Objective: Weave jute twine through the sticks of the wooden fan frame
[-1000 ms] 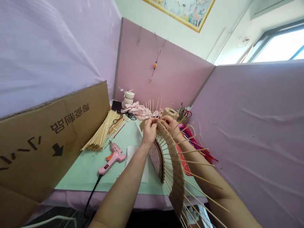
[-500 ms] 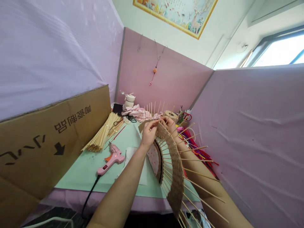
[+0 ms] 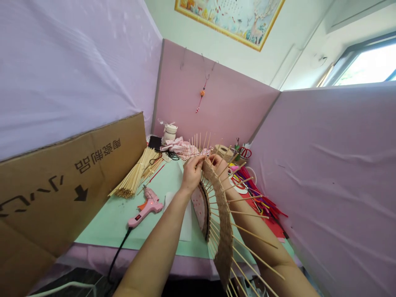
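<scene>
A round woven piece (image 3: 223,222) stands on edge in front of me, a brown woven band around a dotted disc, with thin wooden sticks fanning out all round. My left hand (image 3: 192,173) pinches the weaving at its top, on the near side, fingers closed. My right hand (image 3: 219,164) is behind the top of the piece, fingers curled on the weaving and sticks, partly hidden by them.
A pink glue gun (image 3: 145,208) with a black cord lies on the green table (image 3: 123,222). A bundle of wooden sticks (image 3: 136,175) lies by a cardboard sheet (image 3: 62,177) at left. Twine spool (image 3: 222,150), scissors (image 3: 244,152), pink cloth (image 3: 176,144) and coloured pipe cleaners (image 3: 262,202) crowd the back and right.
The woven piece has turned more edge-on and my view has shifted a little; both hands stay at its top.
</scene>
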The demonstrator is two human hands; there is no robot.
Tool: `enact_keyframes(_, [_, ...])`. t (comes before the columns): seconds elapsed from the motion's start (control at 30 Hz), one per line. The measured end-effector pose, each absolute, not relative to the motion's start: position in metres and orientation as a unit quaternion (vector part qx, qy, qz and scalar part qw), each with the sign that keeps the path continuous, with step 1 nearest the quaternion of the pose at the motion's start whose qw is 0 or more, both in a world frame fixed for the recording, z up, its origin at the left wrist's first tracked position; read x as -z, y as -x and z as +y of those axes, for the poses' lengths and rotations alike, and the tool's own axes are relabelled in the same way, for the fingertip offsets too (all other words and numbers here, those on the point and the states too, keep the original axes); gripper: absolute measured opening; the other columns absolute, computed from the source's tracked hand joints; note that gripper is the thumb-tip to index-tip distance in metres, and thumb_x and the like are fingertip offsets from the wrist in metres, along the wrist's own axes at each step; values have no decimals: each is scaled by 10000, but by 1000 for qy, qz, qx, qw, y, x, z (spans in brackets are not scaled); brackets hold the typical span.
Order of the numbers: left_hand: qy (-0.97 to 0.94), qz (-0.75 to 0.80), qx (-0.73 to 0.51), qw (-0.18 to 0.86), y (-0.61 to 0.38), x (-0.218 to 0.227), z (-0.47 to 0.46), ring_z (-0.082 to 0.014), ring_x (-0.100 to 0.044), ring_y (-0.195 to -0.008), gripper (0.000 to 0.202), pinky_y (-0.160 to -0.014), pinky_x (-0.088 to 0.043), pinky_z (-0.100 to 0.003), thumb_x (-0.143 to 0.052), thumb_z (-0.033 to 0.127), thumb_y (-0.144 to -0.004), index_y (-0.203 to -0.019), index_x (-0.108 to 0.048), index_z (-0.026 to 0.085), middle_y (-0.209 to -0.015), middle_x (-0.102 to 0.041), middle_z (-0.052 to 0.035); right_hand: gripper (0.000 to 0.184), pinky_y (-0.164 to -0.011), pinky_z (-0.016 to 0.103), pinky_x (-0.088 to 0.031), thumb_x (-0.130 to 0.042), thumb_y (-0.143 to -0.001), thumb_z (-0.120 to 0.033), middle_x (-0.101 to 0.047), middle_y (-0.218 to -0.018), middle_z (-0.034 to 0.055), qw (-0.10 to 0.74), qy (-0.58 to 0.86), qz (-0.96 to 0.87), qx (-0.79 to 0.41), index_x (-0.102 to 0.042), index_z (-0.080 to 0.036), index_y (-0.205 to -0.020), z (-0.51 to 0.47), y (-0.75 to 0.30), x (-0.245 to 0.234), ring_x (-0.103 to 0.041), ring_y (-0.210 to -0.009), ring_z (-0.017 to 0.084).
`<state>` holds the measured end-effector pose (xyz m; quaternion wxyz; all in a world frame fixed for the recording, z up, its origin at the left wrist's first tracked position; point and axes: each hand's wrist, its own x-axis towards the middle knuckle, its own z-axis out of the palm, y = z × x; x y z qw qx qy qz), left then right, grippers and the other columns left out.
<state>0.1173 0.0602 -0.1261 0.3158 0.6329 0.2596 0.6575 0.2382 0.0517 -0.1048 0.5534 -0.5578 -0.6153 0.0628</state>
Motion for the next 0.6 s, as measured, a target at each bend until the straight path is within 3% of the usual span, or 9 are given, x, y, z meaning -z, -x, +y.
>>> enact_keyframes(0.3, [-637,247,-655,323,-117,129,65,-184,-620,-993,204,-927,-465,-313,-508,181,-878,-980,-684,206,-1018,-699,-57,223,-609,266,-362,-613,-775,-393,-527,-636,-13,472,480,-736,-68,-570,-197,-680,67,-260,80,-459,-614,136])
enact_keyframes(0.6, [-636,246,-666,302,-119,133,67,-185,-629,-970,193,-898,-481,-318,-510,185,-889,-964,-688,198,-993,-702,-59,343,-552,252,-371,-563,-777,-498,-519,-621,-1,384,502,-761,-148,-539,-176,-660,87,-275,79,-451,-585,125])
